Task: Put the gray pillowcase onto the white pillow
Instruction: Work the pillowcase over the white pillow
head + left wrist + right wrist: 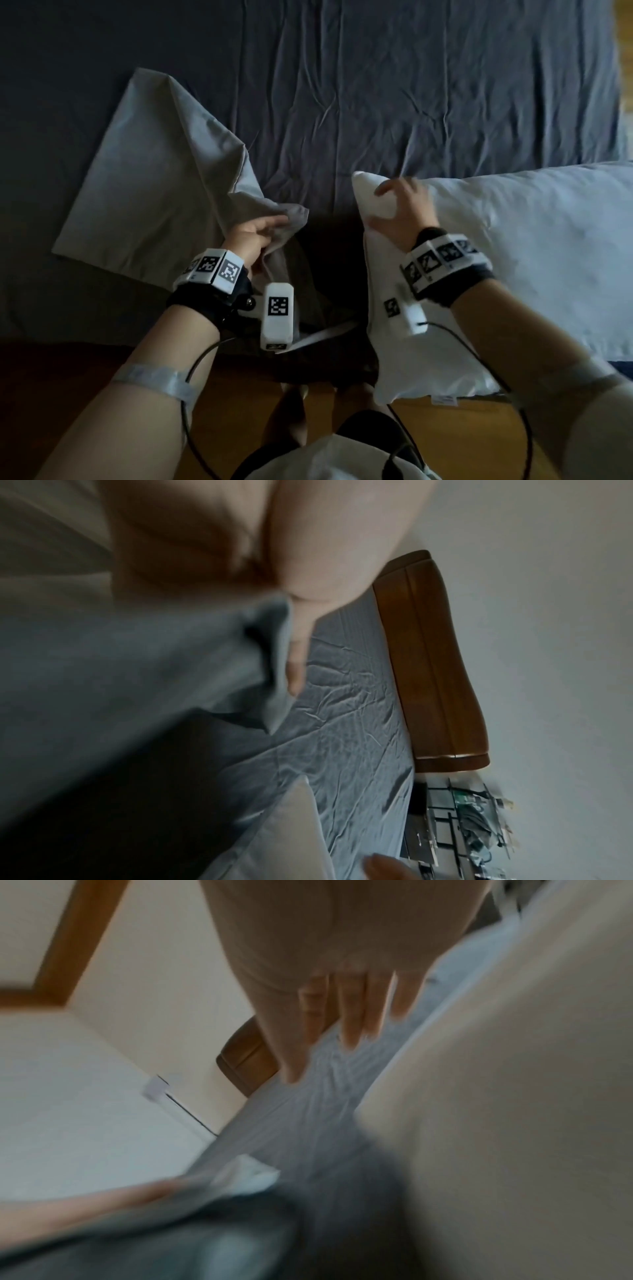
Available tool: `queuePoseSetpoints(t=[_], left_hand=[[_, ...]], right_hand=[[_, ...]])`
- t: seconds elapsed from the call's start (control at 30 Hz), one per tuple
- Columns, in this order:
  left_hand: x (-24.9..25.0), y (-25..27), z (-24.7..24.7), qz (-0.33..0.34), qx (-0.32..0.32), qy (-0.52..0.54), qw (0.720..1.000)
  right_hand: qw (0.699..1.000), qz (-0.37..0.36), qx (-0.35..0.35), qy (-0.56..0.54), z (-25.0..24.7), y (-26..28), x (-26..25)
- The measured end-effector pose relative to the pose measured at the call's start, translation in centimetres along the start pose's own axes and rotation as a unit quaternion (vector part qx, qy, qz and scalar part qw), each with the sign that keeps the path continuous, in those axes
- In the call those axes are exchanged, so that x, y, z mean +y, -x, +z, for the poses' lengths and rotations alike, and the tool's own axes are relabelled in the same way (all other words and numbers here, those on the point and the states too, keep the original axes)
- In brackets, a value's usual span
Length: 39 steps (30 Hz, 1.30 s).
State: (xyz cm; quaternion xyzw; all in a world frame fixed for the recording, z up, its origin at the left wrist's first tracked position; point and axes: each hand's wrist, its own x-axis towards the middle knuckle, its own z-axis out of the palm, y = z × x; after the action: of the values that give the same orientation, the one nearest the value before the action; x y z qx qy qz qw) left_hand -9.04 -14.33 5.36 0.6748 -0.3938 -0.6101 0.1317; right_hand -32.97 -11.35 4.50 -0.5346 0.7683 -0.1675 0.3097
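Pillowcase [150, 192], gray, lies left on the bed sheet [411, 85]; the left hand [253, 236] pinches its near bunched edge. The right hand [400, 212], fingers spread, presses on the near-left corner of the white pillow [513, 246] at right. Risk: only one layer is pinched, so the opening may stay closed and the pillow corner may catch.

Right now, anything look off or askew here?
Nothing damaged. The pillow hangs partly off the bed edge, and the pillowcase lies askew, bunched where the left hand grips it.
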Motion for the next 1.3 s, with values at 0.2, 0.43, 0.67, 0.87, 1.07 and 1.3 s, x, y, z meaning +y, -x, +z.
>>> queuePoseSetpoints(t=[0.2,0.43,0.67,0.87,1.07,1.3], left_hand=[[0.2,-1.0,1.5,-0.094,0.053,0.029,0.994],[-1.5,-0.7,3.5,-0.053,0.158,-0.152,0.974],[1.5,0.0,2.8,-0.033,0.167,-0.143,0.975],[6.2,1.2,3.8,0.02,0.114,-0.16,0.98],[8.0,2.6,5.0,-0.008,0.062,-0.156,0.986],[8.0,0.9,6.2,-0.038,0.024,0.061,0.997]], right_hand=[[0.961,0.087,-0.143,0.22,-2.2,-4.0,4.6],[0.96,0.085,-0.139,0.228,-1.2,-3.2,5.5],[0.971,0.068,-0.092,0.21,-3.6,-0.2,4.4],[0.988,0.063,0.08,0.115,-8.6,2.6,2.0],[0.975,0.107,0.192,-0.037,-15.2,1.7,-0.1],[0.993,0.059,0.078,0.063,-10.0,1.5,-3.2]])
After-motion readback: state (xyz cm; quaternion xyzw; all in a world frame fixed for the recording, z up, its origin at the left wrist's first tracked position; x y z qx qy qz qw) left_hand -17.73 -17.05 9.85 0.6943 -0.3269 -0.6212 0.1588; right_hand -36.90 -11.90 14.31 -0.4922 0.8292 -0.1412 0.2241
